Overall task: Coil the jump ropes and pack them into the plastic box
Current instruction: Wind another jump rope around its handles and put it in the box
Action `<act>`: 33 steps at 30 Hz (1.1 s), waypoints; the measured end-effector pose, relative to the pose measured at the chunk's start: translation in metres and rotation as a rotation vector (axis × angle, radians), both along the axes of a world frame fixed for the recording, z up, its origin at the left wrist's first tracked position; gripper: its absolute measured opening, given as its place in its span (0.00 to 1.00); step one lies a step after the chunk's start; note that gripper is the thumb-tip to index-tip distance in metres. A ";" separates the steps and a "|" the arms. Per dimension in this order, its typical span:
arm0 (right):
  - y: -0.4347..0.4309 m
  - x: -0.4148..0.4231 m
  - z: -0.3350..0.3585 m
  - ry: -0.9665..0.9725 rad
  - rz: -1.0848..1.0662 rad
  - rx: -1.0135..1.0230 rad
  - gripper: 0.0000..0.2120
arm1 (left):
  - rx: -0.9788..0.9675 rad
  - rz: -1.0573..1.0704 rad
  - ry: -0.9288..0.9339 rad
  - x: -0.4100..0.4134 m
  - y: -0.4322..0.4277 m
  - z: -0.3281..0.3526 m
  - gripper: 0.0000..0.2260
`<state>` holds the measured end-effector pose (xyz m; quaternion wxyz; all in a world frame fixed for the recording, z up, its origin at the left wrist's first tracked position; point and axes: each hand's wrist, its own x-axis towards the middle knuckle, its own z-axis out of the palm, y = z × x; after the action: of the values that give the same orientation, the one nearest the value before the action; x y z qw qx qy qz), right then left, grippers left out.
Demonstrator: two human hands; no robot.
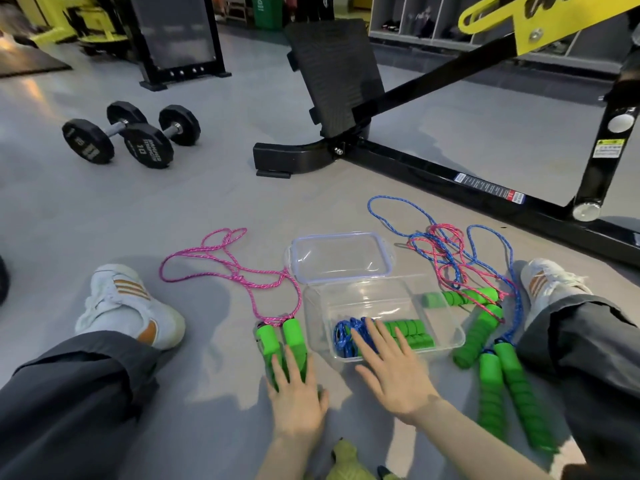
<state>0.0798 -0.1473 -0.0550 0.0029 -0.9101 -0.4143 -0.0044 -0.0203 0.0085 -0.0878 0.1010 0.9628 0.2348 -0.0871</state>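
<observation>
Four ropes: one blue rope [343, 338] coiled in the box [448, 329], one pink rope [221, 271] left, two tangled ropes [446, 258] right. The left hand [298, 407] lies flat on the pink handles [282, 337]. The right hand [398, 375] is spread loose over the box.

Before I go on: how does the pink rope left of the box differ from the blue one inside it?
The pink rope sprawls in loose loops on the floor; the blue rope lies bunched inside the box. The left hand rests on the pink rope's handles; the right hand spreads over the blue rope. Both have green foam handles.
</observation>
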 end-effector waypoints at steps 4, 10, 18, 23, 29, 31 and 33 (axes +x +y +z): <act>-0.007 0.007 -0.002 0.001 -0.078 0.037 0.24 | -0.003 -0.096 -0.052 -0.014 0.013 -0.019 0.43; -0.010 0.023 0.005 0.031 -0.128 -0.055 0.25 | -0.006 -0.296 -0.110 -0.045 0.041 -0.013 0.46; 0.066 0.007 0.017 -0.064 0.401 -0.187 0.33 | 0.028 -0.425 -0.069 -0.071 0.078 -0.011 0.54; 0.121 -0.020 0.006 0.056 0.637 -0.291 0.45 | 0.104 -0.594 -0.116 -0.086 0.088 -0.005 0.39; 0.125 -0.026 0.007 0.228 0.558 -0.304 0.38 | 0.155 -0.436 -0.155 -0.096 0.089 -0.020 0.38; 0.118 -0.023 0.005 0.243 0.555 -0.304 0.38 | 0.203 -0.467 -0.211 -0.093 0.089 -0.022 0.39; 0.112 -0.020 0.005 0.241 0.558 -0.291 0.38 | 0.201 -0.508 -0.180 -0.088 0.088 -0.020 0.47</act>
<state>0.0593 -0.0355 -0.0498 -0.0771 -0.7465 -0.6403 0.1635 -0.1084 0.0962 -0.1080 0.0007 0.9999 -0.0162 0.0000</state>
